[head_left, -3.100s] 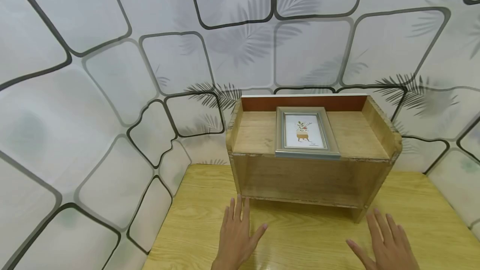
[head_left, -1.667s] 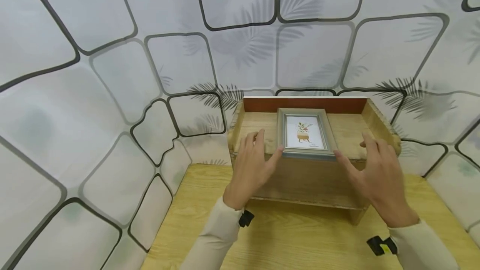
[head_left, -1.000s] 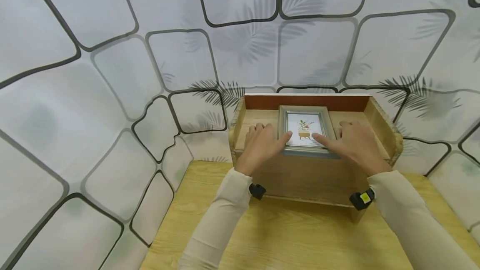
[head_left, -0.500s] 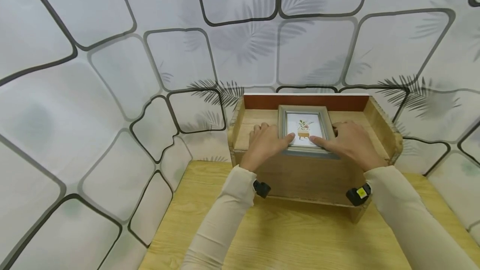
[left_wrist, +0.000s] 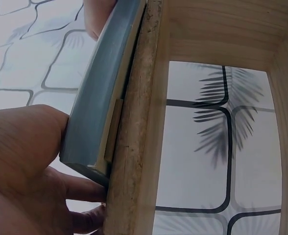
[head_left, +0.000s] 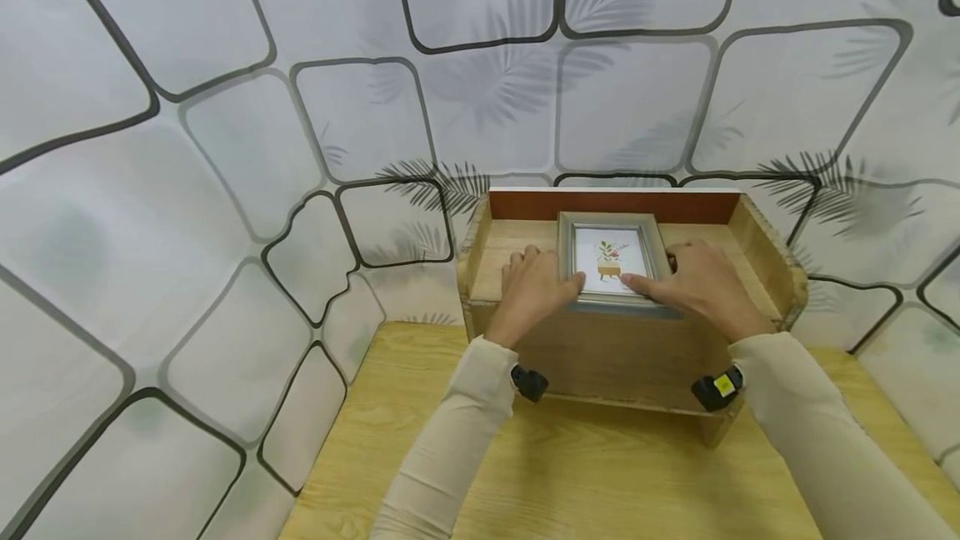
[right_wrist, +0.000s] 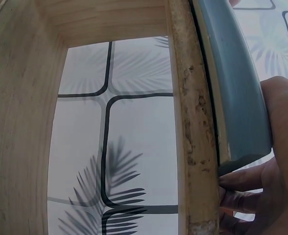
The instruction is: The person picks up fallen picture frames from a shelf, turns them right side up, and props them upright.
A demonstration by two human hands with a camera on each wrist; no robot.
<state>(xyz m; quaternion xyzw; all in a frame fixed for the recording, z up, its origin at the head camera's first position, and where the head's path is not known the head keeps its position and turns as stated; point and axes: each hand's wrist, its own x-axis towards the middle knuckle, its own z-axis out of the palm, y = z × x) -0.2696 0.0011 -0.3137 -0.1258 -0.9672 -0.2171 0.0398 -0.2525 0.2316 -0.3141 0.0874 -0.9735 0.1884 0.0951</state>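
Note:
A silver-grey picture frame (head_left: 609, 258) with a potted plant print lies flat on the upper board of a small wooden shelf (head_left: 517, 238). My left hand (head_left: 534, 288) holds the frame's left side, its thumb over the front border. On the opposite side, my right hand (head_left: 705, 283) grips the frame with the thumb on top. In the left wrist view, the left hand's fingers (left_wrist: 87, 190) reach past the blue-grey frame edge (left_wrist: 97, 105). The right wrist view shows fingers (right_wrist: 244, 180) bent beside the frame's corner, against the shelf edge (right_wrist: 193, 112). Some fingertips are hidden.
The shelf stands on a yellow wood-grain table (head_left: 420, 373), close to the patterned wall (head_left: 495, 107). Raised side panels (head_left: 772, 261) and a reddish back strip (head_left: 611, 205) border the upper board. An open compartment (head_left: 615, 357) lies below it.
Both hands have risen from over the table to the picture frame, then closed in on its two sides, thumbs on top. The frame and shelf appear to stay in place.

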